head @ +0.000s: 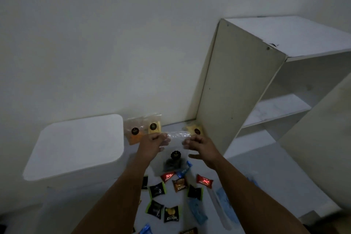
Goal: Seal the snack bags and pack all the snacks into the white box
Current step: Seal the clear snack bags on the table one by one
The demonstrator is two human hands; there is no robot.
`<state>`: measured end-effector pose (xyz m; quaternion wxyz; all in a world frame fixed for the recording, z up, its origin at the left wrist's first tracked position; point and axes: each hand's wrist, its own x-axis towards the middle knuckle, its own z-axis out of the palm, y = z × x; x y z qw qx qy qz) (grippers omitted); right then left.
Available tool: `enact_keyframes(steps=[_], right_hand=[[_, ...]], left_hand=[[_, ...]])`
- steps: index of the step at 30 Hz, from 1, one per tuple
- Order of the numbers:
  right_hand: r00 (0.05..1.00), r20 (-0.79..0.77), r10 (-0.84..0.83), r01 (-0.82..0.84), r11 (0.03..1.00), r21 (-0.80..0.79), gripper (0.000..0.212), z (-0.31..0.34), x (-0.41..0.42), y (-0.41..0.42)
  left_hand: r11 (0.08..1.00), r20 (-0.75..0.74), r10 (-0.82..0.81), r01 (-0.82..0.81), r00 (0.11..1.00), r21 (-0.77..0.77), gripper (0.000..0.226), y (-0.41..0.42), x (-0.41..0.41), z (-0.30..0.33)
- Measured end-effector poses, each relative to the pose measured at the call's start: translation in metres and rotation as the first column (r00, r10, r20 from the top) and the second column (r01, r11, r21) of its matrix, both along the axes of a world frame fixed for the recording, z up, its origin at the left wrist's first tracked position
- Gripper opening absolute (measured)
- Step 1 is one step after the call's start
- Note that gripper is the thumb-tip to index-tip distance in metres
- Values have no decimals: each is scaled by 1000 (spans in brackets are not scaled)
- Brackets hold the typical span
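Holding clear zip bag (171, 157) up in front of wall, above scattered small snack packets (171, 194): left hand (153, 143) pinching top strip's left end, right hand (201, 148) loosely spread at right end, seeming just off it (grip unclear). Handling light, floppy, slippery; pinching along zip strip looking best. Counting three more bags (143, 129) leaning at wall, roughly a dozen packets, one white box (76, 144), lid on.

White shelf unit (247, 85) against wall
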<state>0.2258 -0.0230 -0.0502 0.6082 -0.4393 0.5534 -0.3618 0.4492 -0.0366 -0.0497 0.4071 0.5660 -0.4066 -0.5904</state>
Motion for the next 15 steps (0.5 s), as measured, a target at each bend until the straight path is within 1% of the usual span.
enact_keyframes(steps=[4,7,10,12,13,15], right_hand=[[995,48,-89,86,994,61,8,-22,-17,-56],[992,72,-107,101,991,90,7,-38,-20,-101],[991,77,-112,104,990,99,6,-54,-15,-140],[989,73,-128,119,986,113,6,-67,-11,-160],[987,74,-142,133,984,123,6,-74,-9,-169],[984,62,-165,156,979,134,7,-89,-4,-186]], left_hand=[[1000,100,-18,17,995,10,25,-37,-18,-30],[999,228,-53,52,972,7,20,-66,-28,-61],[999,387,-47,49,921,5,21,-96,-37,-89],[993,337,79,-104,938,55,13,-116,-45,-99],[980,328,153,-186,932,73,10,-125,-48,-105],[961,349,237,-271,907,50,12,-142,-53,-117]])
